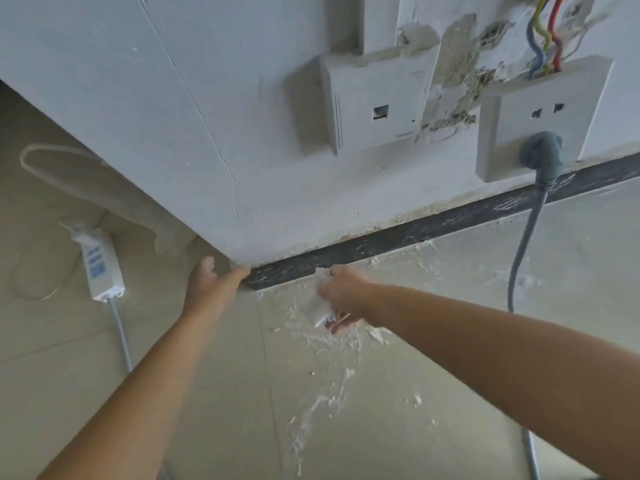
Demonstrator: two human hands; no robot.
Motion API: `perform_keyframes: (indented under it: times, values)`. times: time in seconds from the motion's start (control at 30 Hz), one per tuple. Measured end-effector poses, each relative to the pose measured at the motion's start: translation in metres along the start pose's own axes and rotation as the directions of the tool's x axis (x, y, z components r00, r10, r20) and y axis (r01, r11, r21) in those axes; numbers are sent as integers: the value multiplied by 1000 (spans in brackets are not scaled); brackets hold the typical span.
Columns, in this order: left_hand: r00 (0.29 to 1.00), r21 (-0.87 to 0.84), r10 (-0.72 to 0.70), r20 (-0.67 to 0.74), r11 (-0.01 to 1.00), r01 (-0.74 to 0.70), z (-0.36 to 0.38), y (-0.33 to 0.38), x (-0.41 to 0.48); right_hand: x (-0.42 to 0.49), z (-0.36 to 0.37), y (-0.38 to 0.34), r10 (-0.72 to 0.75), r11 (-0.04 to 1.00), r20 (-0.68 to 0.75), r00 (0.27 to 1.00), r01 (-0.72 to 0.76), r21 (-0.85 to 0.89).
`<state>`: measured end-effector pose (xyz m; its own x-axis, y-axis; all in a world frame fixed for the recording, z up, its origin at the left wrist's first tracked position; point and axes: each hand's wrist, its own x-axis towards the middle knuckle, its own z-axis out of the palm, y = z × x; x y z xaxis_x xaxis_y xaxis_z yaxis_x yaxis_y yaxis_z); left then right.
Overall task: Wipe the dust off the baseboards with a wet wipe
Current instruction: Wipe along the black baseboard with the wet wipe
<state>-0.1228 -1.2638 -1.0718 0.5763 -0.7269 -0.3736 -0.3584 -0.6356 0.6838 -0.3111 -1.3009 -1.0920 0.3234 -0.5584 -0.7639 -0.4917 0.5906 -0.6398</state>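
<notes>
Wiping the baseboard [415, 233] end
Right hand [341, 289] clutches the wet wipe [319, 308] against it; left hand [207, 282], fingers straight, braces on the wall [207, 133] corner.

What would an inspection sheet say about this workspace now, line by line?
Surface: tiled floor smeared with white plaster splashes.
Job's things: dark baseboard, streaked white; wet wipe against it.
Clutter: nothing seen.
Grips: left grip open, touching the corner of the wall; right grip holds the wet wipe.
Cables: grey cable plugged into socket; white power strip on floor; bare coloured wires above.
Surroundings: wall cracked and chipped.
</notes>
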Motion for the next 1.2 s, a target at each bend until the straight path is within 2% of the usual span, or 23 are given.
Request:
perform_keyframes:
  times: [0.07,0.17,0.27,0.33,0.47,0.57,0.63,0.7,0.77,0.83,0.9,0.97,1.0,1.03,1.13,1.17,1.2]
  values:
    - [994,97,94,54,990,-99,-4,-3,20,14,34,17,63,971,70,996,-77,226]
    - [982,202,183,47,961,-188,-5,-2,39,46,83,29,133,765,153,979,-199,613]
    - [960,344,278,14,901,-266,-2,-5,49,73,113,28,119,627,210,970,-237,742]
    - [943,384,331,20,869,-313,-4,-6,51,84,121,21,99,553,230,968,-246,796]
    - [913,440,404,59,811,-387,-7,-9,56,101,125,4,122,477,213,969,-245,844]
    - [915,473,399,58,796,-377,-7,-13,60,112,128,-3,132,458,193,972,-233,858]
    - [927,466,373,39,814,-347,-6,-13,61,113,127,-8,97,465,185,978,-209,860]
    - [938,445,347,19,837,-319,-4,-13,60,115,123,-11,68,428,174,982,-186,884]
    - [940,438,340,14,843,-312,-3,-14,58,110,111,-12,43,364,200,979,-201,910]
    - [940,434,340,19,845,-314,-3,-15,57,96,92,-8,-51,304,213,976,-188,934]
    - [944,408,330,24,859,-311,-4,-17,58,83,68,5,-127,172,158,979,-136,976]
    - [948,383,317,32,872,-305,-5,-17,58,70,49,24,-127,93,37,991,-25,995]
    - [948,383,316,36,872,-305,-5,-17,58,67,45,32,-97,81,14,995,-7,997]
    - [947,391,320,41,867,-310,-6,-17,58,65,47,35,-75,113,46,996,-37,993]
    - [938,398,345,38,856,-331,-7,-19,60,72,82,26,-40,403,251,967,-214,890]
    - [940,388,339,32,863,-324,-7,-21,62,78,95,18,-30,451,268,963,-226,863]
    - [945,377,327,31,871,-314,-7,-24,64,85,105,9,-21,450,257,966,-221,865]
